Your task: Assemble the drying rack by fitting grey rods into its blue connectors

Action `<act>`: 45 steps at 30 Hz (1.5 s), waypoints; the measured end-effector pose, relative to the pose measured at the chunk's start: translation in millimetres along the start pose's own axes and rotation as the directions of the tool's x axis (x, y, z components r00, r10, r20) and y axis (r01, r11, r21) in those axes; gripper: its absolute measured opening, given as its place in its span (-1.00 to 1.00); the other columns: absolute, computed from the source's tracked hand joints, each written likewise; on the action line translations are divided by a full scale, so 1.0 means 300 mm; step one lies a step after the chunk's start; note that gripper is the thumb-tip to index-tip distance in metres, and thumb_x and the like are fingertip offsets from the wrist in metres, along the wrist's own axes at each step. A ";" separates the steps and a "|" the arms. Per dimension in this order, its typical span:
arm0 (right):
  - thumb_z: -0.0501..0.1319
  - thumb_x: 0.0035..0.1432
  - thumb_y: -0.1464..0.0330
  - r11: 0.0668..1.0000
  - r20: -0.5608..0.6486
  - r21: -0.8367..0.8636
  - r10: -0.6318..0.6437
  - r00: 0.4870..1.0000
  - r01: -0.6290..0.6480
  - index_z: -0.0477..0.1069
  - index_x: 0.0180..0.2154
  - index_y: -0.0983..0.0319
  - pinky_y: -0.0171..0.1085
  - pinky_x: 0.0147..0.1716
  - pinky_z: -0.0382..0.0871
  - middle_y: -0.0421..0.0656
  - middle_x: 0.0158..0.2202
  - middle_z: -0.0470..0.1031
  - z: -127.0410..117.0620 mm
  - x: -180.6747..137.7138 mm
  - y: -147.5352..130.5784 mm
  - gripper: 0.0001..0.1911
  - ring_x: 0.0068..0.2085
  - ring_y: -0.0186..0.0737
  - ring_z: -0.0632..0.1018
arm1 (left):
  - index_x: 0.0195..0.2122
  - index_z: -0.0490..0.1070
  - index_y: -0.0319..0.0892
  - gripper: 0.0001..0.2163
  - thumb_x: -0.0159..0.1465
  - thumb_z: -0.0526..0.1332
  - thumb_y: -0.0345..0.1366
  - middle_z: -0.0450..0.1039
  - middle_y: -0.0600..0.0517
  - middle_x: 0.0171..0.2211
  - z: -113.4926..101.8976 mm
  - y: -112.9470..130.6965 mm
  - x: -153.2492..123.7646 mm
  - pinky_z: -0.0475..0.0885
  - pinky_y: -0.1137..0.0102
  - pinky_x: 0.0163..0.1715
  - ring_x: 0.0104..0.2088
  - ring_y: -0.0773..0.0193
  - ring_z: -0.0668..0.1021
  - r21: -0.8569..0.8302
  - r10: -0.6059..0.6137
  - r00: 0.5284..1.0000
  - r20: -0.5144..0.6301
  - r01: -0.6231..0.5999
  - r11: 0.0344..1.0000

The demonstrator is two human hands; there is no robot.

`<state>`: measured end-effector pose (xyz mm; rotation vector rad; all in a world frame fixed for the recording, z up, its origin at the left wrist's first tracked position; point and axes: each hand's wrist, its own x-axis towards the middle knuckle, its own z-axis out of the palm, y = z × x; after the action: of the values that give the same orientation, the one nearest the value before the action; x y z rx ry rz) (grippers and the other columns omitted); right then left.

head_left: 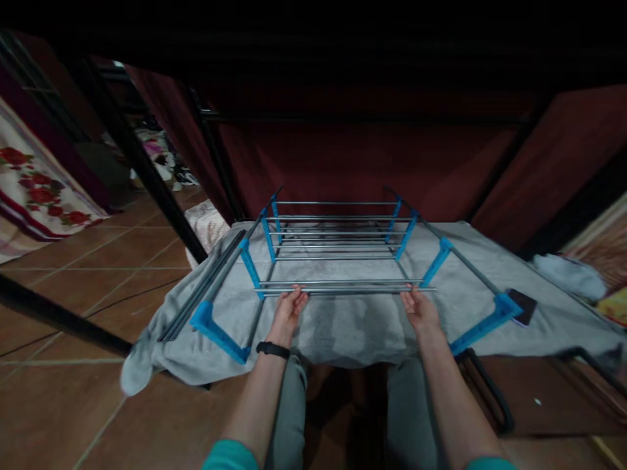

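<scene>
A rack of grey metal tubes and blue plastic brackets [253, 266] lies on a grey cloth [333, 333] in front of me. My left hand [292, 304] is closed around a thin metal tube [353, 291], and my right hand [415, 305] grips the same tube nearer its other end. The tube runs crosswise, close to the rack's other crossbars [337, 258] and between two blue brackets. Whether its ends touch the brackets I cannot tell. Nearest me, another pair of blue brackets [220, 329] has no tube between them.
Several loose metal tubes [203, 287] lie along the cloth's left side. A small dark flat object [523, 305] rests by the right bracket. Black frame posts [142, 156] stand at the left, and a brown seat [553, 395] is at the lower right. A cable crosses the tiled floor.
</scene>
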<state>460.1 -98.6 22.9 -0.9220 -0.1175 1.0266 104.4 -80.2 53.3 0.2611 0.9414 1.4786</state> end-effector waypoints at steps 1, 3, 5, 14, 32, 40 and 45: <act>0.27 0.04 0.55 1.000 0.018 0.016 -0.002 1.000 0.001 0.37 -0.41 0.19 -0.33 -0.17 0.55 -0.28 -0.37 0.56 0.009 -0.006 -0.001 -0.84 -0.31 -0.41 0.59 | -0.34 0.45 -0.25 -0.87 0.16 0.27 -0.60 0.56 -0.01 -0.44 0.001 0.004 0.004 0.56 0.47 -0.36 -0.46 0.35 0.61 0.007 -0.011 1.000 -0.029 0.011 1.000; 0.25 0.11 0.49 0.999 0.036 0.044 -0.018 0.999 0.017 0.40 -0.37 0.18 -0.32 -0.18 0.56 -0.25 -0.37 0.57 0.025 -0.013 -0.001 -0.91 -0.32 -0.40 0.59 | -0.37 0.42 -0.26 -0.87 0.19 0.23 -0.62 0.54 0.02 -0.48 0.004 0.012 0.011 0.56 0.49 -0.40 -0.49 0.37 0.60 0.012 -0.029 0.996 -0.078 0.030 0.999; 0.22 0.17 0.43 0.999 0.064 0.049 -0.023 0.998 0.020 0.43 -0.32 0.18 -0.30 -0.19 0.57 -0.21 -0.35 0.59 0.035 -0.014 0.002 -0.96 -0.30 -0.36 0.60 | -0.38 0.40 -0.26 -0.85 0.21 0.18 -0.63 0.51 0.05 -0.51 0.008 0.020 0.015 0.55 0.52 -0.44 -0.51 0.39 0.59 0.032 -0.043 0.993 -0.112 0.047 0.998; 0.30 0.13 0.39 0.987 0.107 0.082 -0.150 0.983 0.141 0.45 -0.29 0.18 -0.27 -0.16 0.56 -0.19 -0.30 0.60 0.044 -0.010 0.013 -0.93 -0.29 -0.33 0.61 | -0.39 0.39 -0.25 -0.81 0.25 0.09 -0.62 0.47 0.06 -0.51 0.028 0.037 0.013 0.56 0.53 -0.50 -0.53 0.40 0.56 0.078 -0.070 0.991 -0.116 0.079 0.994; 0.29 0.13 0.38 0.981 0.051 0.082 -0.178 0.983 0.173 0.41 -0.26 0.17 -0.34 -0.30 0.56 -0.23 -0.34 0.60 0.059 -0.018 -0.027 -0.89 -0.36 -0.36 0.60 | -0.46 0.34 -0.24 -0.81 0.30 0.16 -0.54 0.42 0.08 -0.60 0.038 0.041 0.007 0.44 0.61 -0.60 -0.60 0.42 0.52 0.165 -0.042 0.983 -0.181 0.073 0.984; 0.34 0.09 0.39 0.985 0.007 0.100 -0.146 0.989 0.144 0.30 -0.39 0.16 -0.35 -0.30 0.56 -0.26 -0.40 0.56 0.074 -0.034 -0.036 -0.80 -0.37 -0.36 0.58 | -0.45 0.35 -0.25 -0.80 0.34 0.10 -0.52 0.43 0.07 -0.58 0.041 0.036 0.012 0.51 0.56 -0.53 -0.57 0.40 0.53 0.147 -0.077 0.981 -0.179 0.104 0.984; 0.31 0.11 0.39 0.987 -0.012 0.099 -0.122 0.992 0.123 0.29 -0.38 0.16 -0.36 -0.30 0.55 -0.28 -0.43 0.54 0.069 -0.037 -0.039 -0.82 -0.38 -0.38 0.57 | -0.42 0.38 -0.27 -0.79 0.30 0.06 -0.59 0.51 0.01 -0.47 0.032 0.035 0.021 0.57 0.50 -0.44 -0.49 0.37 0.58 0.113 -0.108 0.985 -0.137 0.123 0.986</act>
<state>451.9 -97.0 47.9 -0.8168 -0.1156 0.9078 102.1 -69.3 64.1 0.1959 1.1358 1.3461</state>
